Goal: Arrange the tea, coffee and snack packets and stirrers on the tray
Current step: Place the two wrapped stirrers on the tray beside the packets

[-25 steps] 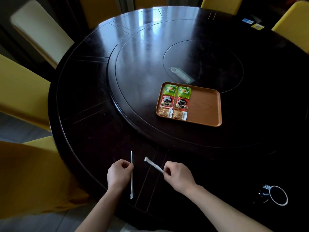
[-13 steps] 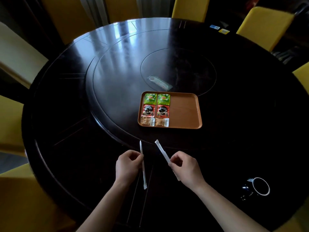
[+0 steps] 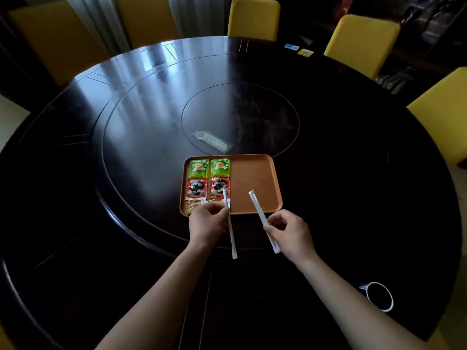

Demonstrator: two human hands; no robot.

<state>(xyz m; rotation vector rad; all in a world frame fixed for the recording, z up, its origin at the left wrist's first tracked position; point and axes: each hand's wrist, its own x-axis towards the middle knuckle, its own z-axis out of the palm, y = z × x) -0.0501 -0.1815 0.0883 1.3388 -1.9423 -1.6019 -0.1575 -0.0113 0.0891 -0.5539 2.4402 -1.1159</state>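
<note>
An orange tray point(image 3: 255, 183) sits on the dark round table. In its left half lie two green tea packets point(image 3: 209, 168), below them two red coffee packets point(image 3: 208, 188), and two snack packets point(image 3: 192, 207) at the front, partly hidden by my left hand. My left hand point(image 3: 207, 223) grips a white wrapped stirrer point(image 3: 231, 238) at the tray's front edge, its tip over the right coffee packet. My right hand point(image 3: 288, 231) holds a second white stirrer point(image 3: 260, 215) tilted, its tip above the tray's bare right half.
A clear plastic packet point(image 3: 212, 141) lies on the turntable beyond the tray. A dark cup with a white rim point(image 3: 379, 295) stands near the table's front right edge. Two small cards point(image 3: 299, 49) lie at the far edge. Yellow chairs point(image 3: 361, 41) ring the table.
Both hands have carried their stirrers forward from the table's near edge to the tray's front edge. The stirrer tips now reach over the tray.
</note>
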